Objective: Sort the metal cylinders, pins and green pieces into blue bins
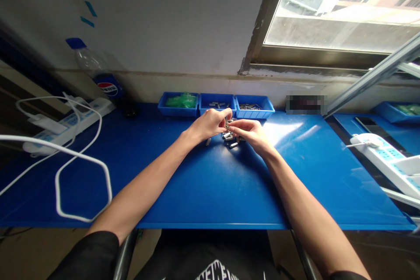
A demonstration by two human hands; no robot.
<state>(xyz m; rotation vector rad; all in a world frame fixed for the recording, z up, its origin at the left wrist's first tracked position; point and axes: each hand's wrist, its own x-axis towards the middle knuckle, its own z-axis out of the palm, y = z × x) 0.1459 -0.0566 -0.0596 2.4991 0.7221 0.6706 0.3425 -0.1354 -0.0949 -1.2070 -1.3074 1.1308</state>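
Observation:
My left hand (pixel 212 122) is closed in a pinch over the blue table, its fingertips at a small metal part (pixel 226 124) too small to name exactly. Close beside it, my right hand (pixel 248 132) also has thumb and fingers pressed together, touching or nearly touching the same part; what they hold is hidden. Several short metal cylinders (pixel 233 145) lie loose below and between the hands. One more metal cylinder (pixel 208 141) lies apart, under my left wrist.
Behind the hands stand three blue bins: one with a green plastic bag (pixel 181 100), one with metal cylinders (pixel 216 105), one with thin metal pins (pixel 250 107). A cola bottle (pixel 110 86), a power strip (pixel 70 122) and a looping white cable (pixel 106 175) are left; another power strip (pixel 389 157) is right.

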